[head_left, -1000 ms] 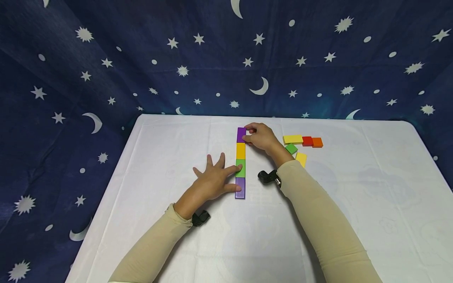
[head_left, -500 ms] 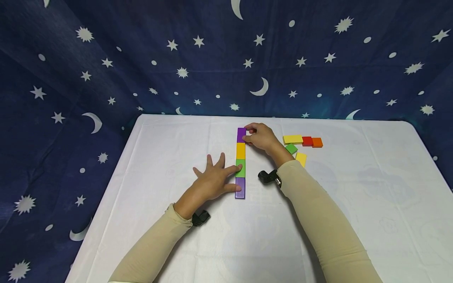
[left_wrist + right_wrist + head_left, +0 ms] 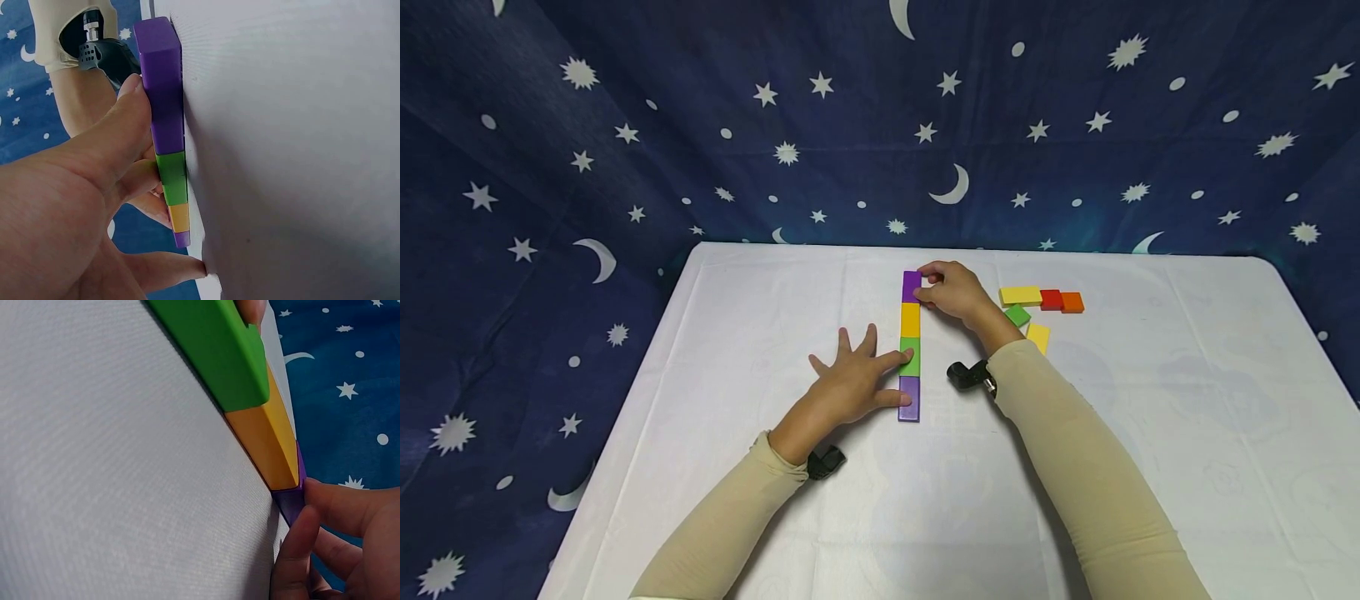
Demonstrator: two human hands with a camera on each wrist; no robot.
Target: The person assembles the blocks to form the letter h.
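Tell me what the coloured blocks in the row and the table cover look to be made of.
Row of blocks: likely smooth moulded plastic, possibly painted wood; solid even colours, rounded edges and a soft sheen in both wrist views. Table cover: white woven or non-woven cloth, matte; a fine regular ribbed texture shows close up, with faint creases in the head view.

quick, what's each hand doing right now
Left hand: open, straight fingers pressed against the near purple rectangular block and the green block.
Right hand: fingers pinch the far purple rectangular block.
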